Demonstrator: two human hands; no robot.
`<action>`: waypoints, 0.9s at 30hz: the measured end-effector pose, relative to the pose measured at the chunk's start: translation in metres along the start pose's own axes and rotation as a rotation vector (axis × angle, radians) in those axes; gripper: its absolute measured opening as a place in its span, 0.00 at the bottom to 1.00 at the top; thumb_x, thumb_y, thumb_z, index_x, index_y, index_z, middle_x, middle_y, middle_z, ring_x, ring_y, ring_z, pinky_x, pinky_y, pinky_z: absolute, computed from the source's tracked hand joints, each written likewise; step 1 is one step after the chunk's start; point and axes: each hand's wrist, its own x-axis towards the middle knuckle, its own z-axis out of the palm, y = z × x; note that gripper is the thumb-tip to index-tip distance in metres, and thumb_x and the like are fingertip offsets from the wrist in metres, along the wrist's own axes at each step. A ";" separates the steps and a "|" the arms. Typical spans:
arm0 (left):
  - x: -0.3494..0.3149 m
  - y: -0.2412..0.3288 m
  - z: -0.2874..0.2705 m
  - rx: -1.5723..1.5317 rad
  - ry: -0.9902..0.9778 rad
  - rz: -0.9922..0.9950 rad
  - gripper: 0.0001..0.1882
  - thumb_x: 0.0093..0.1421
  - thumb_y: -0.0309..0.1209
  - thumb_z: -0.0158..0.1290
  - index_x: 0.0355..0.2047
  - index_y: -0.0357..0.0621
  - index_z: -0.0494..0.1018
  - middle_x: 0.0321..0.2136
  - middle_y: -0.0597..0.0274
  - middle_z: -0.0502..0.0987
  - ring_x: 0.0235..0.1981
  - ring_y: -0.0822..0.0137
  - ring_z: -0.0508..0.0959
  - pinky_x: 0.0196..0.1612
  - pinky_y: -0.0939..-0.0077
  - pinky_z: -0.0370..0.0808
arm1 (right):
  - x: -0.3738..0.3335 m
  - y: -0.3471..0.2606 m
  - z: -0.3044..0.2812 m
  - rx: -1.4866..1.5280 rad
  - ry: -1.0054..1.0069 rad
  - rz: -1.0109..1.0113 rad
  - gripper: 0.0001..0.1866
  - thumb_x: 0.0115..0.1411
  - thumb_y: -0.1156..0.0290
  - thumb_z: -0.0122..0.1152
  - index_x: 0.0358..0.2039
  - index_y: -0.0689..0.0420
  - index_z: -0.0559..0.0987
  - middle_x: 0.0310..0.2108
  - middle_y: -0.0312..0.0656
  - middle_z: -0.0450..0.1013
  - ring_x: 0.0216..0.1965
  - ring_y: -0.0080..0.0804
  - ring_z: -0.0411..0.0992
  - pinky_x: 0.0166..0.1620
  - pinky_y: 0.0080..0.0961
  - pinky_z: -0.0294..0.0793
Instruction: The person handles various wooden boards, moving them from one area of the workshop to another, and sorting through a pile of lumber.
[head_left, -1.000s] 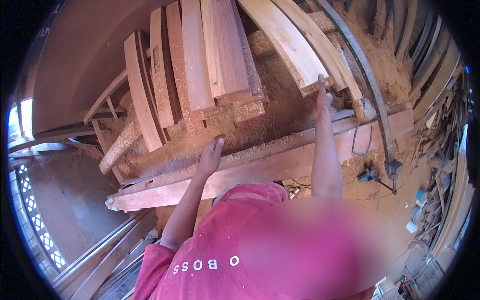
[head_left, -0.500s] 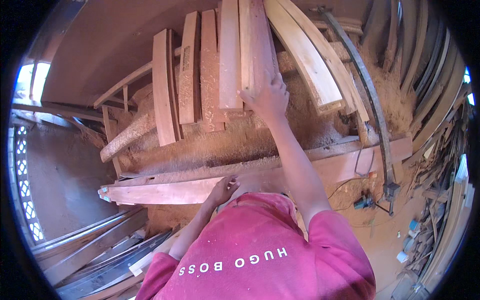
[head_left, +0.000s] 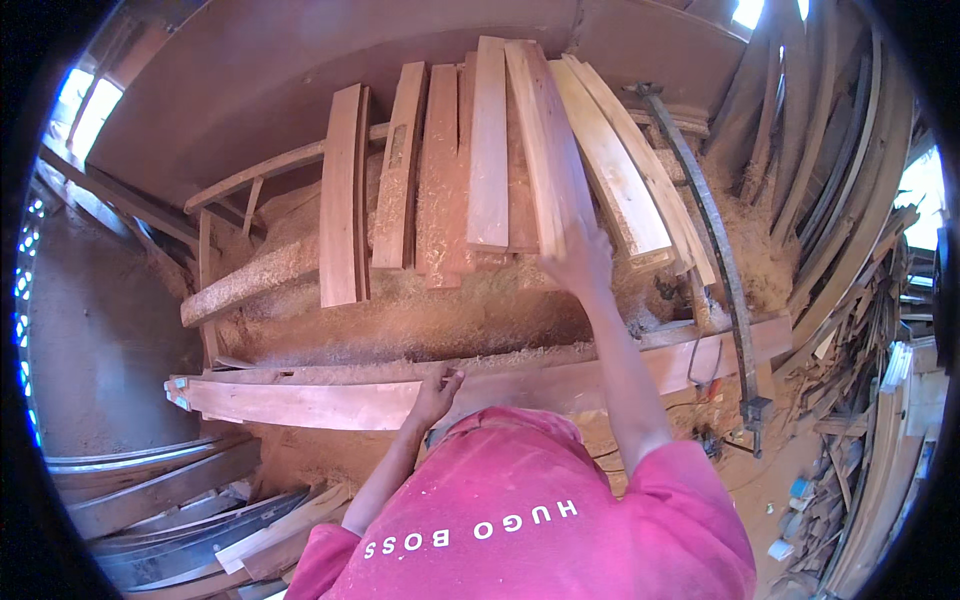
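A thick pale-brown wooden board point(head_left: 545, 130) lies at a slant over the other boards on the far side of the workbench. Round its near end is my right hand point(head_left: 582, 262), thumb on the left side and fingers over the right, slightly blurred. To its left lies a pinkish board point(head_left: 488, 150), and to its right a pale, curved-looking board point(head_left: 615, 165). My left hand point(head_left: 437, 395) is by the top edge of the bench's long front plank point(head_left: 320, 400), fingers curled, with nothing visible in them.
Several more boards point(head_left: 343, 200) lie to the left amid wood shavings point(head_left: 430, 325). A long metal bar clamp point(head_left: 715, 220) crosses the bench at the right. Timber point(head_left: 840, 190) leans at the far right, scrap wood lies below it, and planks point(head_left: 170, 490) are stacked at lower left.
The board in my right hand has come nearer and swung right at its near end, opening a gap beside the pinkish board. My left hand stays by the front plank. The view has shifted.
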 end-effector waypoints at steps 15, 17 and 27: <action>0.091 0.160 0.130 -1.021 -0.452 -0.261 0.37 0.65 0.60 0.47 0.61 0.43 0.67 0.54 0.56 0.76 0.55 0.59 0.75 0.59 0.59 0.70 | -0.387 0.150 -0.031 0.131 0.055 0.026 0.57 0.31 0.60 0.78 0.66 0.53 0.63 0.61 0.65 0.57 0.60 0.66 0.59 0.61 0.54 0.63; 0.078 0.185 0.144 -1.175 -0.427 -0.340 0.41 0.63 0.65 0.46 0.63 0.45 0.64 0.56 0.55 0.74 0.58 0.56 0.73 0.63 0.53 0.67 | -0.418 0.152 -0.021 -0.001 0.081 0.051 0.56 0.33 0.60 0.76 0.66 0.49 0.61 0.61 0.65 0.57 0.59 0.65 0.61 0.58 0.58 0.64; 0.011 0.223 0.125 -1.329 -0.089 -0.122 0.54 0.50 0.82 0.36 0.59 0.50 0.66 0.47 0.56 0.75 0.51 0.52 0.74 0.56 0.46 0.71 | -0.433 0.193 0.007 -0.353 0.497 -0.043 0.46 0.54 0.51 0.71 0.66 0.55 0.57 0.63 0.57 0.59 0.60 0.60 0.62 0.59 0.62 0.61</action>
